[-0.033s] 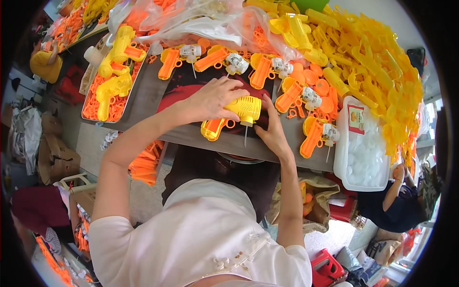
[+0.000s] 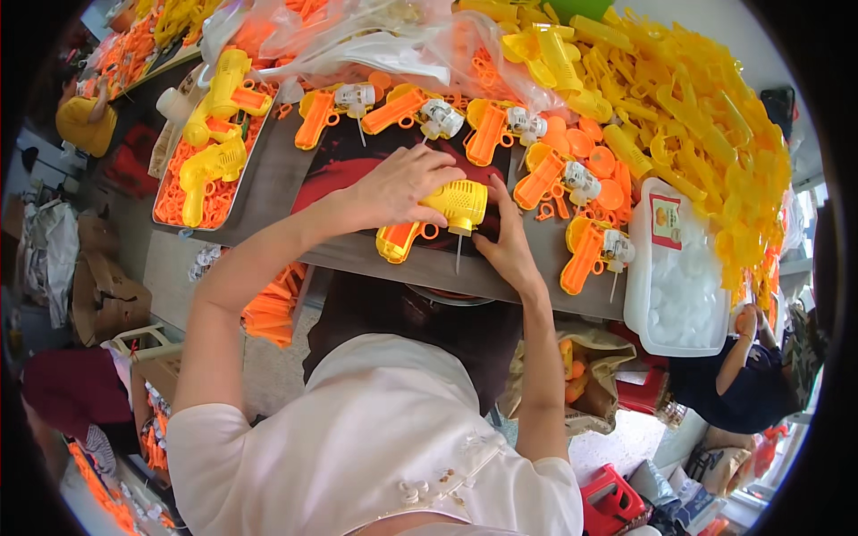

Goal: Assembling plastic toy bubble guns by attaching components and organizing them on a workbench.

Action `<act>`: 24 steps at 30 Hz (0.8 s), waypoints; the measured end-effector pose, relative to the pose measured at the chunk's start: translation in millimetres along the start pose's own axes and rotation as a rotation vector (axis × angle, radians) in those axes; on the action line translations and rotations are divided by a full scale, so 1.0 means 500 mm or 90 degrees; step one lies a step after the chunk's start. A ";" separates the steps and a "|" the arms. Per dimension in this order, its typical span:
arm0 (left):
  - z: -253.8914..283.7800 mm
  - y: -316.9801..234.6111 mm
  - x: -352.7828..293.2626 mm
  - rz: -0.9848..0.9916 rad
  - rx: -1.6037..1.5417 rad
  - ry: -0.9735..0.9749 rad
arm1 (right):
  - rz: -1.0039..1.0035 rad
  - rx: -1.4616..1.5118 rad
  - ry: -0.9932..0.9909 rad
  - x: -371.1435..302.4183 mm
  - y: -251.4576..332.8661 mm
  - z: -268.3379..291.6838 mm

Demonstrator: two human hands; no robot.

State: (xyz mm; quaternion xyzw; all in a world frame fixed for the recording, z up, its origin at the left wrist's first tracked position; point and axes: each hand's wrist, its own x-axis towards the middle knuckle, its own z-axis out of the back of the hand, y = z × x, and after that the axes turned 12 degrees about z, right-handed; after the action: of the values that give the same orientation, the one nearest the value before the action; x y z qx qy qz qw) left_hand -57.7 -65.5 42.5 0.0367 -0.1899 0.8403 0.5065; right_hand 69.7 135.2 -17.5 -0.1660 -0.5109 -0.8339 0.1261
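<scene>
My left hand (image 2: pixel 407 185) is closed over the top and back of a yellow toy gun (image 2: pixel 460 202), thumb on its near side. The toy has a round perforated front, an orange grip and trigger ring, and a thin pale tube hanging below. Beside its front end is my right hand (image 2: pixel 511 241), thumb and fingers spread apart; whether they touch the shell I cannot tell. Several half-assembled toy guns, such as one with an orange grip (image 2: pixel 585 255), lie in an arc beyond my hands, their clear-and-white inner units exposed.
A metal tray (image 2: pixel 157 211) of small orange parts bears finished yellow guns at left. Yellow shells (image 2: pixel 679 116) are heaped at far right, above a white tub (image 2: pixel 636 304) of translucent pieces. Plastic bags (image 2: pixel 393 45) lie at the back. Other people (image 2: pixel 85 116) work nearby.
</scene>
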 end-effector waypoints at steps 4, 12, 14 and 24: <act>0.035 0.002 0.017 0.081 -0.068 0.123 | 0.010 -0.109 0.018 0.003 -0.005 -0.006; 0.093 0.128 -0.095 0.433 -0.070 0.139 | 0.006 -0.151 0.025 0.010 0.003 -0.019; 0.071 0.133 -0.103 0.355 0.002 0.052 | -0.004 -0.143 0.023 0.006 0.004 -0.019; -0.015 -0.011 -0.004 -0.012 -0.052 0.024 | -0.002 -0.142 -0.011 0.008 0.010 -0.023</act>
State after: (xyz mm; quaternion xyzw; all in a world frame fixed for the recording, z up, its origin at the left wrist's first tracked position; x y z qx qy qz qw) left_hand -51.2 -62.5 36.8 0.0017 -0.2142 0.8276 0.5189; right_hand 66.5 122.5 -16.8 -0.1850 -0.4163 -0.8844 0.1010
